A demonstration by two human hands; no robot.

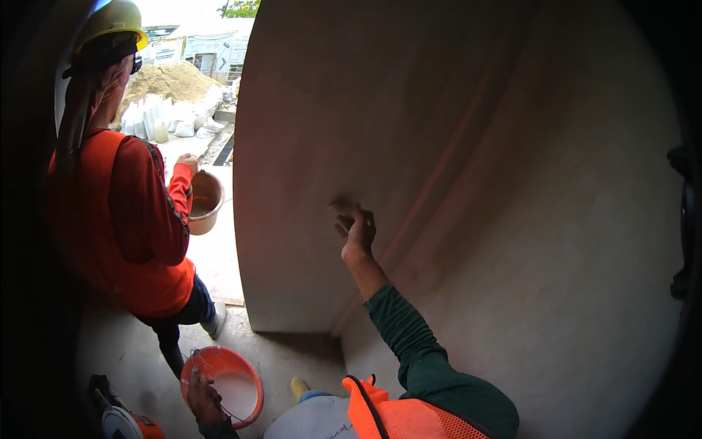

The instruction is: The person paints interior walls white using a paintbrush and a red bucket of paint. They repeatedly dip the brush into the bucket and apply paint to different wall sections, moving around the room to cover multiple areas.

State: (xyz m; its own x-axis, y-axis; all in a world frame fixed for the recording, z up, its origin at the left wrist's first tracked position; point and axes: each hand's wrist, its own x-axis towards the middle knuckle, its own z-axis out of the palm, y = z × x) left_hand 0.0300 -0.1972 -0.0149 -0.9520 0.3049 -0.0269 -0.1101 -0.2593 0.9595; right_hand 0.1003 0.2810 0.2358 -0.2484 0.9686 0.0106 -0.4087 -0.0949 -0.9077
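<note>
The grey wall [453, 132] fills the view from 12 to 5 o'clock, with an inner corner meeting the floor [300, 351] near 6. Toward 9, a co-worker in an orange vest [139, 219] stands at the bright opening, facing outward. Beyond, at 10 o'clock, a sand heap [175, 79] rises behind white bags [150, 117], grouped at its foot, probably to leave the way through free.

The orange bucket [256, 380] sits at 7 o'clock, close to the person's legs, likely to keep its load within a short reach. Pale liquid [235, 395] lies inside, well below the rim. A greyish bucket [207, 222] hangs or rests at 9, beneath the co-worker's hand [189, 162]; its support is unclear.

As for the person's own hands, the right hand [358, 230] is near the centre, arm stretched toward the wall, fingers loosely parted and gripping nothing visible; contact is uncertain. The left hand [203, 399], at 7, has bent fingers by the bucket's thin wire handle [196, 354], perhaps to steady it, though whether they grasp it I cannot tell.
</note>
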